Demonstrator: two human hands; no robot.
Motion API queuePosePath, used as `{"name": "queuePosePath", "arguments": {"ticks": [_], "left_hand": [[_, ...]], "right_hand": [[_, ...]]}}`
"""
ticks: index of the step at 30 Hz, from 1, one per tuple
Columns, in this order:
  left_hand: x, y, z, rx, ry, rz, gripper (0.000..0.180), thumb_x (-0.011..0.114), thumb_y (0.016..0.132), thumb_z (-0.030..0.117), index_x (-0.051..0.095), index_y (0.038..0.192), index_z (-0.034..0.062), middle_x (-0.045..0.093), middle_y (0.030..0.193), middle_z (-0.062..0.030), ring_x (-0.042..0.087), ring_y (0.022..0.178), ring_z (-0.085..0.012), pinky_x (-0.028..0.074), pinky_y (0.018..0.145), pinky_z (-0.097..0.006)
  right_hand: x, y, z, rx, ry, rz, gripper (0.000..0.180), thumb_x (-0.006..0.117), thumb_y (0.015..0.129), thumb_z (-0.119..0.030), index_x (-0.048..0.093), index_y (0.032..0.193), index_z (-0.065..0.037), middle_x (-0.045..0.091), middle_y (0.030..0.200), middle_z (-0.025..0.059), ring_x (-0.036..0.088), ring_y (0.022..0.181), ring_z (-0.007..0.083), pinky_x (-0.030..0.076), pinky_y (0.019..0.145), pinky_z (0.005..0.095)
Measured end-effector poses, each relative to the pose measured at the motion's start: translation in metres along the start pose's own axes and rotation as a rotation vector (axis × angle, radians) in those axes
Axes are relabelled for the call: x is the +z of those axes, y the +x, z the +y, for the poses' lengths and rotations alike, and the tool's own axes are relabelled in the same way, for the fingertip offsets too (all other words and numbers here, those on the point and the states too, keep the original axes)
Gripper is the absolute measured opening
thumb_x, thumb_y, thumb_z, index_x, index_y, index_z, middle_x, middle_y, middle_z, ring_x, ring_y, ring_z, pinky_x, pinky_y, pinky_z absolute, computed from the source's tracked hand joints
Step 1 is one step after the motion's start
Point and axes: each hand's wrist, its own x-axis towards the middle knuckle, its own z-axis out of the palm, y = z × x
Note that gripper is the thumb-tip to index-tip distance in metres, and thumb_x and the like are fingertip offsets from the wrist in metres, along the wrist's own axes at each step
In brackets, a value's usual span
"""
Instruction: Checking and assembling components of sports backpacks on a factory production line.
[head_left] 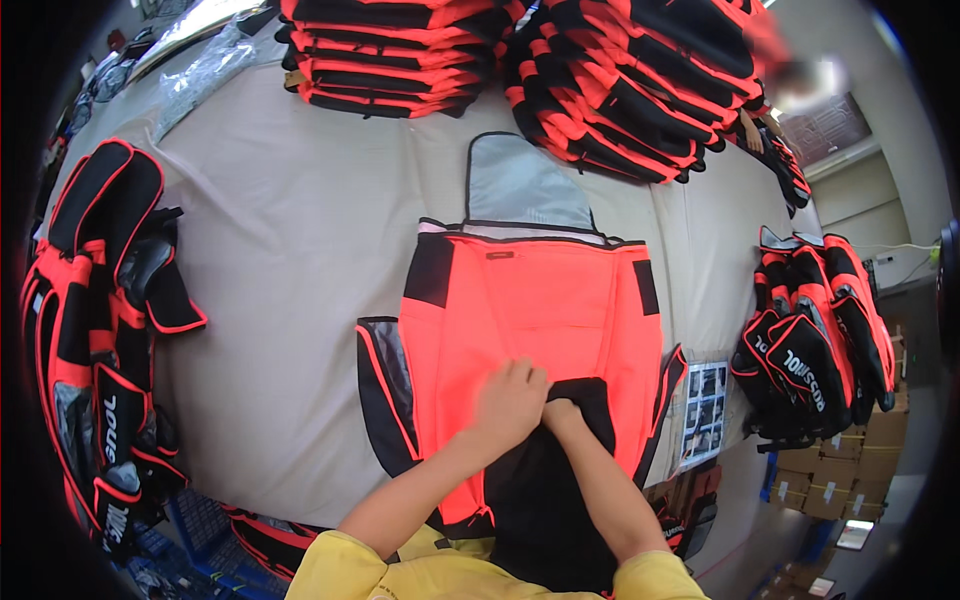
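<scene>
A large red-orange and black bag point(560, 300) lies flat in front of me, its grey-lined flap point(525, 185) folded open at the far end. Its black panel point(550, 490) runs toward my body. My left hand point(513, 400) is over the red-orange face, beside the black panel's edge. The fingers are curled closed, and what they hold is hidden. Close by on the right, my right hand point(562, 412) reaches under a fold of the black fabric, which covers its fingers. A grey and black side pocket point(388, 375) sticks out at the bag's left.
The bag rests on a beige-covered table point(270, 290). Two stacks of similar pieces point(400, 60) point(630, 85) stand at the far edge. More bags hang or lie at the left point(100, 330) and right point(820, 330). A printed picture sheet point(703, 415) lies near the right edge.
</scene>
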Motion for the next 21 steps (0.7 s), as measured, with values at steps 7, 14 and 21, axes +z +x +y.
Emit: {"name": "queuePosePath", "arguments": {"ticks": [7, 14, 21], "left_hand": [[-0.002, 0.059, -0.036, 0.073, 0.145, 0.023, 0.041, 0.07, 0.095, 0.039, 0.071, 0.128, 0.015, 0.061, 0.141, -0.0144, 0.051, 0.138, -0.0382, 0.036, 0.113, -0.067], [0.092, 0.049, -0.028, 0.135, 0.229, -0.226, 0.058, 0.062, 0.098, 0.052, 0.057, 0.153, 0.0338, 0.042, 0.166, -0.0153, 0.03, 0.157, -0.0392, 0.018, 0.117, -0.082], [0.088, 0.052, -0.056, -0.016, 0.313, -0.219, 0.063, 0.063, 0.098, 0.051, 0.056, 0.154, 0.0219, 0.04, 0.167, -0.0161, 0.029, 0.157, -0.041, 0.022, 0.118, -0.074]], "right_hand": [[-0.116, -0.078, 0.002, -0.029, 0.418, 0.409, 0.032, 0.064, 0.103, -0.036, 0.078, 0.109, -0.008, 0.077, 0.093, 0.0146, 0.074, 0.076, 0.0361, 0.061, 0.074, 0.0463], [-0.042, 0.068, 0.177, 0.473, -0.037, 0.9, 0.071, 0.054, 0.106, -0.053, 0.049, 0.155, -0.001, 0.043, 0.162, 0.0261, 0.031, 0.156, 0.0444, 0.022, 0.127, 0.0576], [-0.015, 0.099, 0.176, 0.511, 0.1, 0.956, 0.081, 0.049, 0.107, -0.057, 0.041, 0.158, 0.006, 0.033, 0.168, 0.028, 0.028, 0.159, 0.0396, 0.019, 0.129, 0.0574]]}}
